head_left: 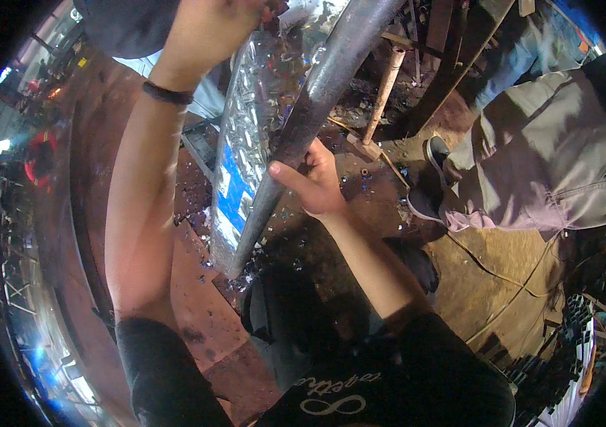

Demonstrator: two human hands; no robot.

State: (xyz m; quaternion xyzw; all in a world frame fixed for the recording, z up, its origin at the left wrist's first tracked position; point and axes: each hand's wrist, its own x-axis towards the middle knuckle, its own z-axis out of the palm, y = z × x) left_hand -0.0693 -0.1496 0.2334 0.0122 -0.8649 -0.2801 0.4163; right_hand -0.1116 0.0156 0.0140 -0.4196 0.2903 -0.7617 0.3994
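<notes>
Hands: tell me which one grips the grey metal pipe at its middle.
The right hand, fingers curled round the grey metal pipe halfway along. The left hand, with a dark wristband, is raised to the top edge by the shiny embossed sheet.

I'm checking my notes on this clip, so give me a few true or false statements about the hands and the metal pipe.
1. The right hand grips the grey metal pipe. True.
2. The left hand rests low on the floor. False: it is raised to the pipe's upper part.
3. The left wrist wears a dark band. True.
4. Nobody else is in view. False: another person in grey trousers is at the right.
</notes>
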